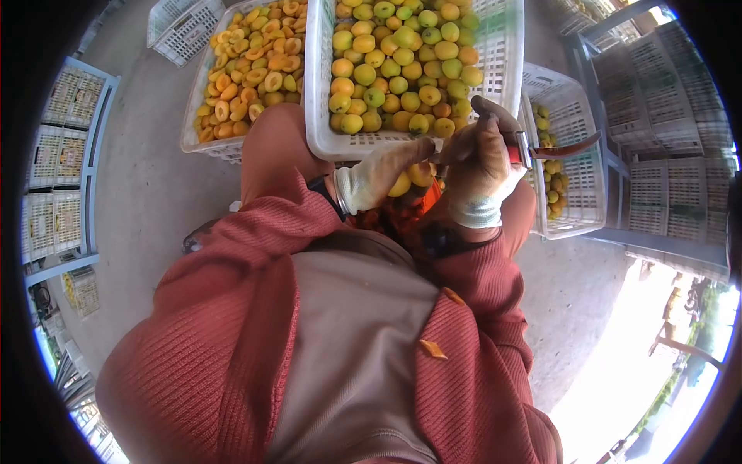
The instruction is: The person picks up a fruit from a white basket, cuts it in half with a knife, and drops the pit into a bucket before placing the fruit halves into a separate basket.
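My left hand (pixel 379 174), in a stained white work glove, is closed around yellow apricots (pixel 420 174) low in front of the big crate. Touching or nearly touching it, my gloved right hand (pixel 481 166) grips a knife (pixel 568 148) with a red handle and a curved blade pointing right. Right above both hands is a white plastic crate (pixel 318 93) full of whole yellow-green apricots (pixel 406 58). To its left stands another white crate (pixel 190 127) heaped with halved orange apricots (pixel 255 62). My right fingertips are partly hidden by the glove.
A third white crate (pixel 583 178) with some apricots is at the right. An upturned-looking white basket (pixel 185 31) sits at the back left. Blue racks with stacked crates line the left (pixel 97 170) and right (pixel 610 158). Orange bits (pixel 433 349) lie on my clothing.
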`<state>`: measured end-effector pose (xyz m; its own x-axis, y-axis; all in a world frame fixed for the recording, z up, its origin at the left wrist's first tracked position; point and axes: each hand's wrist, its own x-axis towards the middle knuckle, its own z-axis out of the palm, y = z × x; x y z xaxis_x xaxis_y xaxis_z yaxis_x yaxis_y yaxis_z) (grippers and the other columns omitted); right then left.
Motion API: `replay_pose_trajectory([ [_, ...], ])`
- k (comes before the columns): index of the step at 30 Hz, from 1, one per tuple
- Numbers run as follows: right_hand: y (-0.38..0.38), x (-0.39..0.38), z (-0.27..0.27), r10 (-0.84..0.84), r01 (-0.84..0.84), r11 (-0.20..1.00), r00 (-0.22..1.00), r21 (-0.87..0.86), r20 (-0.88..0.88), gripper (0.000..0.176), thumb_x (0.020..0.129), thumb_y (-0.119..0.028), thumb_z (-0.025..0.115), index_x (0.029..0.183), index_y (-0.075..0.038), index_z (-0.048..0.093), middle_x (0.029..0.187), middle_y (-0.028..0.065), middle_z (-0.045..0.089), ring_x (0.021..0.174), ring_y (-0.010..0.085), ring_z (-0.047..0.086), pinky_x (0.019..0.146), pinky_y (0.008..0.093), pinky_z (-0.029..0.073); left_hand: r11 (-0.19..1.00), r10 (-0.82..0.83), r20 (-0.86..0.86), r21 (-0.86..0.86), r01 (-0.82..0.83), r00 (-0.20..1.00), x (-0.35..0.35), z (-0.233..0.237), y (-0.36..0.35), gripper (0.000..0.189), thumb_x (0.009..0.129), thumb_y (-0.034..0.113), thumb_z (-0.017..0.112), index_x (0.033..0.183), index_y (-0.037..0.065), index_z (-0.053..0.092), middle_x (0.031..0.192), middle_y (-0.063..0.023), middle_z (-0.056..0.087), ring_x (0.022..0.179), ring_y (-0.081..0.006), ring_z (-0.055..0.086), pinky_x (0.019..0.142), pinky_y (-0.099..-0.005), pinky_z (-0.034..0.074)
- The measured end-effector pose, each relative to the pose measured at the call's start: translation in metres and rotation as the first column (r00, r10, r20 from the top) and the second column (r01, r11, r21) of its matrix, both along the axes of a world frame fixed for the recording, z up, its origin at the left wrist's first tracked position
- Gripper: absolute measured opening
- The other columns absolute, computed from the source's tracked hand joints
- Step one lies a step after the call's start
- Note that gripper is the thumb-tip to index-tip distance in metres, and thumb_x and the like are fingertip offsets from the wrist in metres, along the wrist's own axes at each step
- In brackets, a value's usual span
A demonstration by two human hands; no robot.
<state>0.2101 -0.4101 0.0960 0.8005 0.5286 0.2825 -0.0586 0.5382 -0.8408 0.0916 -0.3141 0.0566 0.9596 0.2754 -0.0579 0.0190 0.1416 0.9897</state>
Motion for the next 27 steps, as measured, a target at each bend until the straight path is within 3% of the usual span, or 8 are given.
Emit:
replay_pose_trajectory([
  [5, 0.001, 0.01, -0.007, 0.199, -0.182, 0.98, 0.926, 0.084, -0.321, 0.029, 0.099, -0.022, 0.055, 0.114, 0.001, 0.061, 0.057, -0.0023, 0.038, 0.046, 0.0115, 0.035, 0.042, 0.0273, 0.032, 0.759, -0.112, 0.27, 0.644, -0.093, 0.956, 0.004, -0.023, 0.013, 0.027, 0.099, 0.015, 0.048, 0.119, -0.002, 0.058, 0.098, -0.0152, 0.063, 0.096, -0.0315, 0.064, 0.087, -0.0375, 0.049],
  [11, -0.001, 0.024, -0.031, 0.343, -0.255, 0.938, 0.777, 0.235, -0.527, 0.028, 0.098, -0.024, 0.055, 0.115, -0.003, 0.063, 0.058, -0.0062, 0.032, 0.049, 0.0099, 0.031, 0.045, 0.0268, 0.03, 0.888, -0.13, 0.38, 0.456, -0.063, 0.916, 0.006, -0.016, 0.009, 0.028, 0.102, 0.026, 0.05, 0.108, 0.001, 0.059, 0.094, -0.0119, 0.063, 0.087, -0.0242, 0.064, 0.079, -0.0338, 0.05],
  [12, -0.001, 0.024, -0.033, 0.346, -0.217, 0.934, 0.745, 0.282, -0.571, 0.028, 0.098, -0.025, 0.055, 0.115, -0.004, 0.064, 0.058, -0.0067, 0.032, 0.05, 0.0096, 0.032, 0.045, 0.0269, 0.03, 0.979, -0.142, 0.179, -0.119, 0.165, 0.974, 0.001, -0.017, 0.011, 0.034, 0.103, 0.035, 0.051, 0.106, 0.002, 0.06, 0.093, -0.0099, 0.062, 0.084, -0.0202, 0.063, 0.074, -0.0309, 0.05],
  [13, 0.0, 0.024, -0.036, 0.344, -0.214, 0.935, 0.745, 0.283, -0.571, 0.028, 0.098, -0.025, 0.055, 0.115, -0.004, 0.064, 0.058, -0.0067, 0.032, 0.05, 0.0096, 0.032, 0.045, 0.0269, 0.03, 0.705, -0.27, 0.01, -0.679, 0.204, 0.963, -0.001, -0.018, 0.012, 0.04, 0.104, 0.043, 0.051, 0.103, 0.004, 0.06, 0.091, -0.008, 0.061, 0.08, -0.0162, 0.063, 0.07, -0.028, 0.05],
  [20, 0.002, 0.025, -0.034, 0.257, -0.149, 0.963, 0.755, 0.223, -0.603, 0.024, 0.098, -0.024, 0.056, 0.11, -0.005, 0.065, 0.058, -0.007, 0.032, 0.049, 0.0095, 0.031, 0.045, 0.027, 0.029, 0.878, 0.083, -0.033, -0.471, -0.088, 0.996, 0.0, -0.024, -0.015, 0.043, 0.102, 0.048, 0.054, 0.102, 0.005, 0.059, 0.088, -0.0024, 0.057, 0.077, -0.0118, 0.059, 0.068, -0.0247, 0.049],
  [22, 0.003, 0.027, -0.034, 0.298, -0.206, 0.954, 0.745, 0.22, -0.597, 0.024, 0.098, -0.024, 0.056, 0.109, -0.005, 0.066, 0.058, -0.0071, 0.033, 0.049, 0.0094, 0.031, 0.045, 0.0271, 0.029, 0.869, 0.042, 0.513, 0.405, -0.285, 0.857, 0.007, -0.039, -0.007, 0.029, 0.101, 0.035, 0.057, 0.106, 0.007, 0.058, 0.087, -0.0019, 0.054, 0.078, -0.0112, 0.058, 0.069, -0.0245, 0.049],
  [26, 0.002, 0.03, -0.04, 0.432, -0.313, 0.902, 0.7, 0.298, -0.569, 0.027, 0.098, -0.021, 0.053, 0.115, -0.003, 0.062, 0.057, -0.0043, 0.035, 0.046, 0.0109, 0.03, 0.042, 0.0274, 0.028, 0.937, -0.028, 0.421, 0.328, -0.123, 0.907, 0.004, -0.044, -0.005, 0.021, 0.099, 0.023, 0.057, 0.113, 0.008, 0.057, 0.083, -0.0041, 0.055, 0.071, -0.0121, 0.057, 0.064, -0.0253, 0.048],
  [27, 0.002, 0.029, -0.041, 0.527, -0.367, 0.845, 0.688, 0.388, -0.498, 0.027, 0.097, -0.022, 0.054, 0.114, -0.002, 0.063, 0.056, -0.0043, 0.034, 0.045, 0.0106, 0.029, 0.042, 0.0272, 0.028, 0.989, -0.056, 0.225, -0.122, 0.085, 0.973, -0.001, -0.031, -0.003, 0.02, 0.1, 0.022, 0.053, 0.114, 0.008, 0.056, 0.081, -0.0049, 0.055, 0.065, -0.0126, 0.056, 0.058, -0.026, 0.047],
])
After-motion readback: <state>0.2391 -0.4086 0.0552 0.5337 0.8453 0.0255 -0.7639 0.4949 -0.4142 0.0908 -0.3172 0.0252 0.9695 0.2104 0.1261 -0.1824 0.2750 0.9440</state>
